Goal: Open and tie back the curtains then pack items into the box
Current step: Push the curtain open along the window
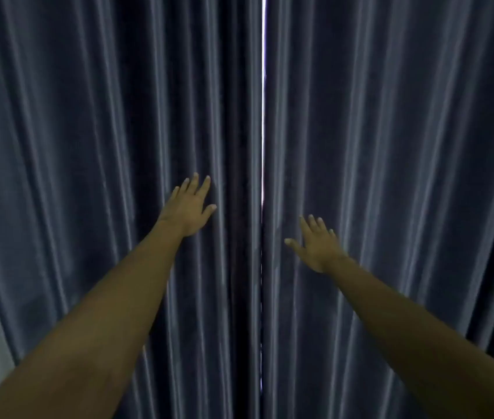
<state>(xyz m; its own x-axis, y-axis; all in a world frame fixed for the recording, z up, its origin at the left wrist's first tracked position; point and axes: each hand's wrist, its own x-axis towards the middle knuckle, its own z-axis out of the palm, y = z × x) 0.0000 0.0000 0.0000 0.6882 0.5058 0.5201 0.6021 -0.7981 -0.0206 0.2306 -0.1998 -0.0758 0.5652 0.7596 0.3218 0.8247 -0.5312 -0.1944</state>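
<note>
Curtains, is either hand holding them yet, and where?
Neither. The left hand and right hand reach open-fingered toward the curtains either side of the gap; nothing gripped.

I have both bare arms stretched forward. My left hand (189,205) reaches just left of the curtain gap (263,116), fingers straight, thumb out. My right hand (316,244) sits lower, just right of it, fingers spread.

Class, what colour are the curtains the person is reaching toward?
Dark blue-grey, plain, with pale sheen along the folds. The curtains show best in the head view, the only one given.
</note>
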